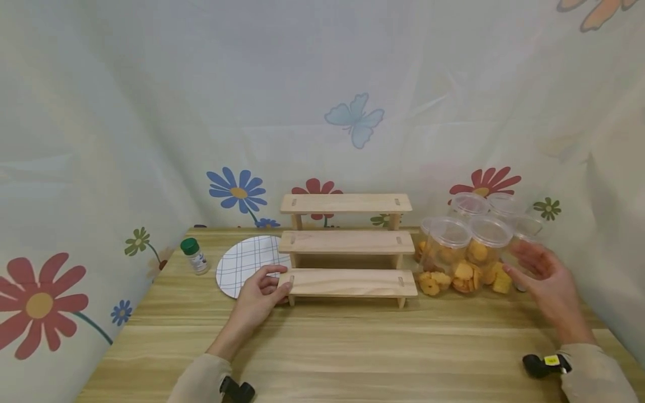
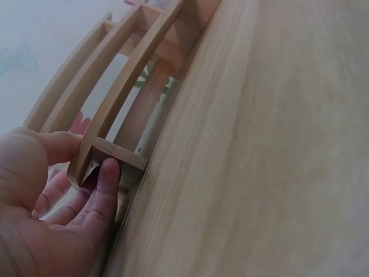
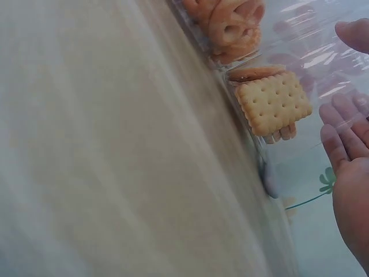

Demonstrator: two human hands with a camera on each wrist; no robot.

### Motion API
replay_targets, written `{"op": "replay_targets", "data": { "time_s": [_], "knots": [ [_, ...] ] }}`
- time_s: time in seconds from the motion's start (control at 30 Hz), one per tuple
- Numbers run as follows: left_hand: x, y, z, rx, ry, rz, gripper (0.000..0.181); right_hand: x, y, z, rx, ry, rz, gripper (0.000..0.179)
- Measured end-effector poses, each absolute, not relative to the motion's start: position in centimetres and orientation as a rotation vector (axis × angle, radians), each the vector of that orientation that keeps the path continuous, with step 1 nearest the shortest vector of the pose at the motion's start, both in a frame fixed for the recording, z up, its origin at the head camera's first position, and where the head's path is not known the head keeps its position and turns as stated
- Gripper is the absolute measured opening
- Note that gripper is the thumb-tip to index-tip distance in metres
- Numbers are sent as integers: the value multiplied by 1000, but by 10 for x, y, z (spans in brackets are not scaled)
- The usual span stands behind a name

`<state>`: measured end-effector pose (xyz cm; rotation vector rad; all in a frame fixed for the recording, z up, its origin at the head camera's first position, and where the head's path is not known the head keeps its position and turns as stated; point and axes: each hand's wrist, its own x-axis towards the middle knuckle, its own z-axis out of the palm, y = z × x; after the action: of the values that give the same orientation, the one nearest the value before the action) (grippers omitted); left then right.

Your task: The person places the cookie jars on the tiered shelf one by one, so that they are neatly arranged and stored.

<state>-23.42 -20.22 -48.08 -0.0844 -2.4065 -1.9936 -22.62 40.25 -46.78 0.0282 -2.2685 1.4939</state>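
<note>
A three-step wooden display rack [image 1: 347, 242] stands at the middle of the table. My left hand [image 1: 257, 296] holds the left end of its lowest step. In the left wrist view, thumb and fingers pinch the end of that board [image 2: 115, 112] close to its leg. Just right of the rack are several clear plastic jars [image 1: 450, 232] with lids, holding biscuits. My right hand [image 1: 551, 285] is at the right side of these jars, fingers extended and spread from the thumb. In the right wrist view, a square cracker [image 3: 274, 104] shows through the clear wall beside those fingers.
Left of the rack lies a round white plate [image 1: 244, 263] with a blue grid pattern. Further left stands a small shaker bottle [image 1: 199, 263] with a green cap. A flower-printed curtain [image 1: 353, 67] hangs behind and beside the wooden table [image 1: 353, 352].
</note>
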Motion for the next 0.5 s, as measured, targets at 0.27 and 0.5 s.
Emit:
{"op": "replay_targets", "data": {
  "time_s": [0.27,0.5],
  "knots": [
    [-233,-202,-481,-81,-2409,-1996,41,-223,408,-455,-18,-2194,1443,59],
    [-233,-201,-479,-73,-2412,-1994,40,-214,407,-420,-129,-2142,1338,59]
  ]
}}
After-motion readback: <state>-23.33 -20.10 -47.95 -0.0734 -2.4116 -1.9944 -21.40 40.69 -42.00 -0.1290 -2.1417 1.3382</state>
